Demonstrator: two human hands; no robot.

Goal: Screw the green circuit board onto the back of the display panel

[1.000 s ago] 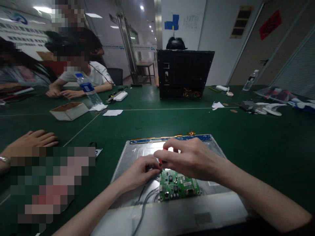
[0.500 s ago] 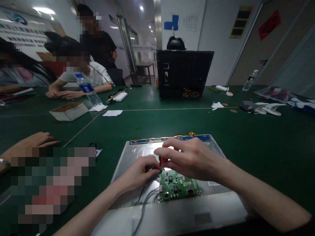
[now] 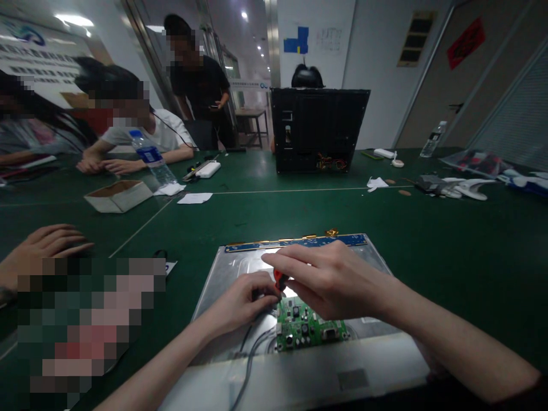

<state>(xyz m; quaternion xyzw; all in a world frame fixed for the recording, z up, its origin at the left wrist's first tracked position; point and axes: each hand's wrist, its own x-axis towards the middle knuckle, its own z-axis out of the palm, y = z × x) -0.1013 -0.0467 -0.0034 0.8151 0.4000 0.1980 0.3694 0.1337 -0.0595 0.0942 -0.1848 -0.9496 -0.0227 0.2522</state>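
A green circuit board [image 3: 306, 326] lies on the silver metal back of a flat display panel [image 3: 214, 285]. At the board's upper left corner stands a small red-and-black screwdriver [image 3: 278, 278]. My right hand [image 3: 331, 279] comes from above, its fingers closed around the handle. Beside the tool's lower end, my left hand [image 3: 246, 299] has its fingers curled and its thumb and fingertips pinched together. What they pinch is too small to make out. Grey cables [image 3: 250, 365] run from the board's left side toward me. A blue circuit strip [image 3: 299, 242] edges the panel's far side.
Across the green table [image 3: 240, 214] stands a black monitor-like case [image 3: 321, 128]. A white open box [image 3: 120, 197] and a water bottle [image 3: 152, 155] are at left, near another person's hand [image 3: 49, 248]. White paper scraps and grey-white parts [image 3: 456, 187] lie at right.
My right hand's fingers have shifted slightly around the screwdriver, showing more of its red handle. My left hand stays put. In the background, a standing person has moved right.
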